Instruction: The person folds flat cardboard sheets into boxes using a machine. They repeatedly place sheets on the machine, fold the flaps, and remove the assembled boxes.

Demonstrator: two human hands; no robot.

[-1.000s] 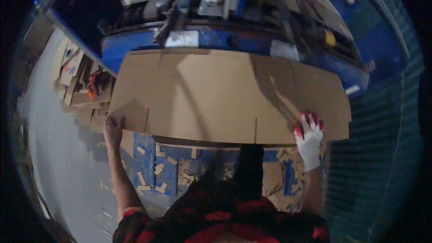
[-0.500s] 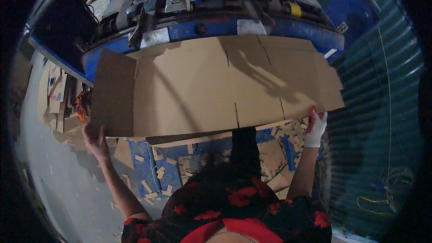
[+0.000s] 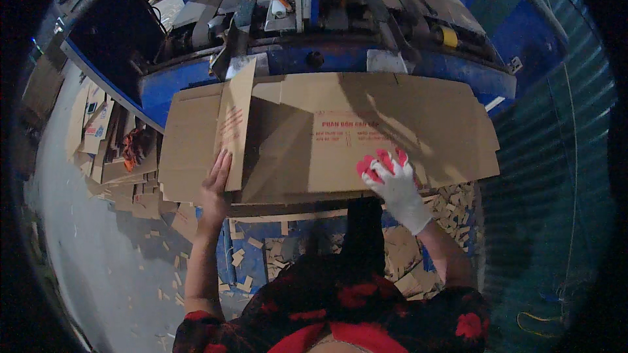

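Note:
A long brown cardboard sheet [image 3: 425, 114] with red print in its middle lies in front of me, its far edge against the machine. On its left part a narrow cardboard flap [image 3: 241, 131] stands raised at a tilt, also printed in red. My bare left hand [image 3: 218, 180] rests along the flap's lower left side, fingers stretched out; its thumb is hidden. My right hand [image 3: 394, 186], in a white glove with red fingertips, lies on the sheet right of the print, fingers apart and slightly bent. More cardboard [image 3: 288, 208] shows under the sheet's near edge.
Ahead stands a blue machine [image 3: 314, 59] with belts and metal guides. Flattened cardboard pieces [image 3: 98, 131] are piled at the left. Cardboard scraps [image 3: 451, 206] litter the floor and the blue frame below. A corrugated wall [image 3: 543, 176] runs along the right.
Both hands have moved inward from the sheet's ends. Before, a plain face with dark slits showed; now a red-printed face is up, and a flap stands raised at my left hand.

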